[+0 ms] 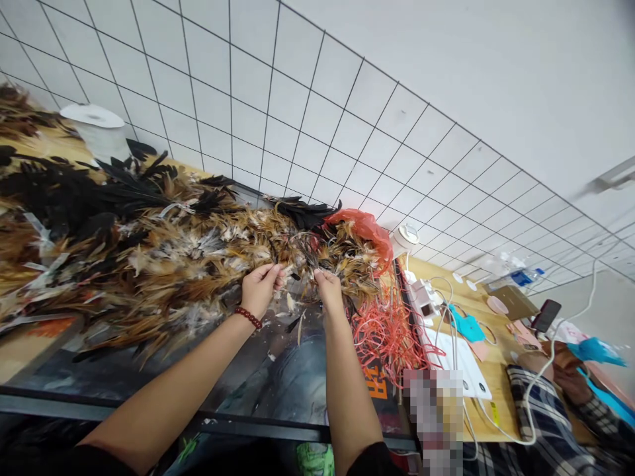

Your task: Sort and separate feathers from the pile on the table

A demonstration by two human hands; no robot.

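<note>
Above the dark table surface, my left hand [260, 288] is closed in a pinch at the front of a long heap of brown feathers [173, 264]; a red bead bracelet circles that wrist. Something pale and small shows at its fingertips, too fine to name. A short gap to the right, my right hand [328, 288] pinches thin dark feathers [311, 248], whose strands rise above the fingers. A few loose feathers [299, 327] lie on the table between my forearms. Black feathers [84, 195] are piled at the heap's back left.
A red plastic bag [364, 230] with brown feathers and a tangle of pink-red cord [384, 330] lie right of my hands. A white spool [99, 132] stands at back left. Behind is a wire grid [272, 99]. Cables [540, 390] and a person in plaid sleeves [540, 416] are at right.
</note>
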